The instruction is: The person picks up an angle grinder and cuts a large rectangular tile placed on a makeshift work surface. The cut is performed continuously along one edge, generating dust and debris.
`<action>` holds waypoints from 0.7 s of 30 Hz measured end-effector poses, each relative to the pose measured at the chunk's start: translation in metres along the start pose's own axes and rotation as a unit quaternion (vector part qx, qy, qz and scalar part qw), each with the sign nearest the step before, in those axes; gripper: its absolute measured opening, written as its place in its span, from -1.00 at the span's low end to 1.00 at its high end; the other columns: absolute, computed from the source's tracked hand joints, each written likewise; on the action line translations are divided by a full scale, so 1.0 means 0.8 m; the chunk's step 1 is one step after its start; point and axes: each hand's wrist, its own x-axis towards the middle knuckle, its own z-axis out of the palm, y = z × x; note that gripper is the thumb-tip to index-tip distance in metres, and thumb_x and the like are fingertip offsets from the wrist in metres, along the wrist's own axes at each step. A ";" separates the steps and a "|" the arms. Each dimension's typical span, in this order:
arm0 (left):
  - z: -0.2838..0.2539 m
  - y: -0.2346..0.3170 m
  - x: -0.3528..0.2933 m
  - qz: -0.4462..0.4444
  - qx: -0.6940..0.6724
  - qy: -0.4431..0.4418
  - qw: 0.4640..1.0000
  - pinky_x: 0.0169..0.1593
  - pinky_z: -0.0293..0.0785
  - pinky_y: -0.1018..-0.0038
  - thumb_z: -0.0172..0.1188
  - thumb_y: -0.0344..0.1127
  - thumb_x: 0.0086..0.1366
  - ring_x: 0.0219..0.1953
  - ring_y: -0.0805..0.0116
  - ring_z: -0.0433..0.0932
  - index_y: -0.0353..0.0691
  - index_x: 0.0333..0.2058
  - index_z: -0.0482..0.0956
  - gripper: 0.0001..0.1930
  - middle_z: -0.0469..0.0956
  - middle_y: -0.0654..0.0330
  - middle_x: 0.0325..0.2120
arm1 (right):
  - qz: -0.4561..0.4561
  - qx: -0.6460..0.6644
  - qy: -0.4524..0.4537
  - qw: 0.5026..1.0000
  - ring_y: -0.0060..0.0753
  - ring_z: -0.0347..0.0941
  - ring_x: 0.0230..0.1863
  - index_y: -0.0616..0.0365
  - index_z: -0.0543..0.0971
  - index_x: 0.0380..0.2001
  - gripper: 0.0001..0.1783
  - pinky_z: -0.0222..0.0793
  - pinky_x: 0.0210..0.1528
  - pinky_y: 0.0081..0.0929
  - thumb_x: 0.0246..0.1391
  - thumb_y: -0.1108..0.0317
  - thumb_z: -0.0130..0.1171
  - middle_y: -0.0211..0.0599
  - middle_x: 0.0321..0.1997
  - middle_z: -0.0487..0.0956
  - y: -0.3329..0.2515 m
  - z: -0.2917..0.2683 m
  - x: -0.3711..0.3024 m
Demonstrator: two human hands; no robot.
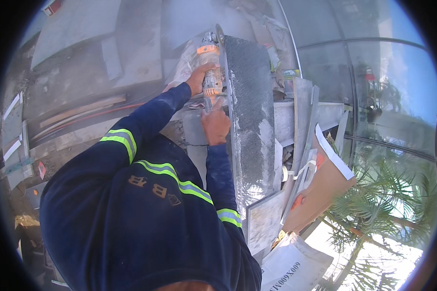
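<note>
My left hand point(197, 77) grips the body of an orange and grey angle grinder point(210, 72). My right hand point(215, 124) holds the tool's lower end, with the index finger stretched up along it. The grinder's disc point(219, 35) meets the left edge of a long dark grey stone slab point(250, 111) that runs away from me. Pale dust hangs around the disc and coats the slab. Both my arms are in dark blue sleeves with yellow reflective bands.
Grey tile offcuts point(303, 111) lean to the right of the slab, beside a brown cardboard box point(323, 186) and a white printed carton point(289, 266). A curved glass wall point(374, 87) and palm fronds point(388, 203) stand at the right. Planks and slabs point(82, 111) lie on the dusty floor at the left.
</note>
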 end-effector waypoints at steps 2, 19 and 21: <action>0.002 -0.001 -0.006 0.001 0.000 0.000 1.000 -0.30 0.69 0.18 0.37 -0.22 0.15 -0.32 0.16 0.69 -0.26 -0.14 0.50 -0.63 0.62 0.03 -0.35 | 0.003 0.008 -0.006 1.000 0.14 0.65 -0.29 0.35 0.20 0.31 -0.08 0.55 -0.23 -0.05 0.05 0.02 0.32 0.12 -0.30 0.67 0.000 -0.003 -0.006; -0.002 -0.010 -0.007 -0.008 -0.005 -0.007 1.000 -0.28 0.69 0.16 0.37 -0.20 0.14 -0.33 0.13 0.69 -0.27 -0.11 0.48 -0.59 0.62 0.00 -0.34 | -0.019 0.012 0.000 1.000 0.14 0.65 -0.32 0.36 0.21 0.29 -0.10 0.55 -0.28 -0.04 0.02 0.09 0.35 0.12 -0.32 0.67 0.006 -0.007 -0.015; -0.002 -0.008 -0.003 -0.007 -0.001 -0.008 1.000 -0.27 0.69 0.14 0.35 -0.19 0.15 -0.33 0.12 0.69 -0.27 -0.11 0.48 -0.60 0.62 -0.01 -0.34 | -0.017 0.015 -0.002 1.000 0.15 0.65 -0.32 0.38 0.22 0.29 -0.11 0.55 -0.28 -0.04 0.02 0.10 0.34 0.13 -0.31 0.67 0.006 -0.007 -0.010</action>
